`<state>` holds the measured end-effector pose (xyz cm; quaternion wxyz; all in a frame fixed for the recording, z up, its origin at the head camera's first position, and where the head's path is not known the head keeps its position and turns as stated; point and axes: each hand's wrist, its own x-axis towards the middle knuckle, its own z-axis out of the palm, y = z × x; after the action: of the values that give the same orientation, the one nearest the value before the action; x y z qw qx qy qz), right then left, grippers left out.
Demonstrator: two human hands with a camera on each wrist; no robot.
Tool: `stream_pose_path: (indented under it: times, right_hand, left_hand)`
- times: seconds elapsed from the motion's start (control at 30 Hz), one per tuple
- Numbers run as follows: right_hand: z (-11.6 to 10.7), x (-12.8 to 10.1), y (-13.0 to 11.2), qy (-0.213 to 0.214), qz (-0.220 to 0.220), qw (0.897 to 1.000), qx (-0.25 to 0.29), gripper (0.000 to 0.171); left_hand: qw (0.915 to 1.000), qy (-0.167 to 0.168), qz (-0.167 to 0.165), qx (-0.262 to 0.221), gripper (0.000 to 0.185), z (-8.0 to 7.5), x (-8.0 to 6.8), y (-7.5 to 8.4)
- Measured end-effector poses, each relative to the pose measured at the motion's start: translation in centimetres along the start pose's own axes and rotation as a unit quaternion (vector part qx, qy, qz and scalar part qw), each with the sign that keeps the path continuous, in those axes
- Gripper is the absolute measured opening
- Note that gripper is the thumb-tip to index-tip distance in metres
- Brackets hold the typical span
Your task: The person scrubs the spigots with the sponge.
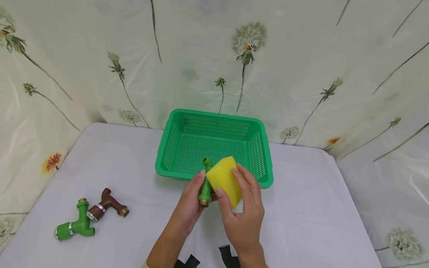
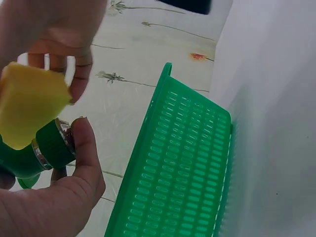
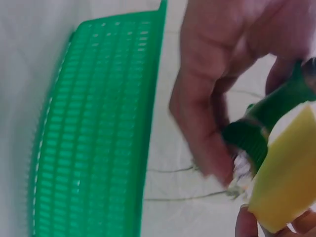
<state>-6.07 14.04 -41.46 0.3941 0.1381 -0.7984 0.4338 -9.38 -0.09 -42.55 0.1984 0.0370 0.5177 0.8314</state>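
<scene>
My left hand [image 1: 190, 203] grips a green tap [image 1: 205, 188] just in front of the basket, its brass threaded end pointing down toward me. In the left wrist view the tap's ribbed green knob [image 2: 55, 144] with silver rings shows by the left thumb. A yellow sponge [image 1: 225, 180] is pinched between the thumb and fingers of my right hand [image 1: 244, 212], right beside the tap and overlapping it. The right wrist view also has the sponge [image 3: 289, 173] close against the tap's knob end [image 3: 249, 138].
Behind the hands stands a green perforated basket [image 1: 214, 178] with nothing in it. At the left on the white cloth [image 1: 311, 208] lie another green tap [image 1: 80, 221] and a brown tap [image 1: 108, 203], touching or nearly so. A flower-patterned sheet [image 1: 194, 44] hangs behind.
</scene>
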Motion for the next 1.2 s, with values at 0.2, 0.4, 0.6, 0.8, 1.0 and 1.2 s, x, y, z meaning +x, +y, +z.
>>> stream_pose_path:
  times: [0.2, 0.4, 0.6, 0.8, 1.0, 1.2]
  right_hand:
    - [0.9, -0.1, -0.8, -0.021, -0.025, 0.999, 0.007, 0.041]
    - [0.9, -0.4, 0.1, -0.039, -0.012, 0.999, -0.007, 0.037]
    - [0.2, -0.4, 1.0, -0.054, 0.062, 0.996, -0.033, 0.043]
    - [-0.7, -0.2, 1.3, -0.029, 0.108, 0.993, -0.045, 0.045]
    - [-0.8, 0.1, 0.1, -0.015, 0.049, 0.999, -0.009, 0.045]
    - [0.3, 0.6, -1.0, -0.015, -0.017, 1.000, 0.011, 0.040]
  left_hand:
    - [0.9999, 0.008, -0.008, 0.008, 0.054, -0.3, -0.3, -0.5]
    - [0.9999, 0.012, -0.010, 0.007, 0.057, -0.8, -0.2, -0.7]
    - [0.9999, -0.013, 0.005, -0.008, 0.065, -1.1, 0.0, -0.8]
    - [0.9992, -0.015, 0.017, -0.032, 0.065, -1.0, 0.0, -0.6]
    - [0.9996, -0.007, 0.021, -0.018, 0.065, -0.9, 0.1, -0.2]
    - [0.9998, 0.006, 0.012, 0.014, 0.055, -0.9, 0.0, 0.0]
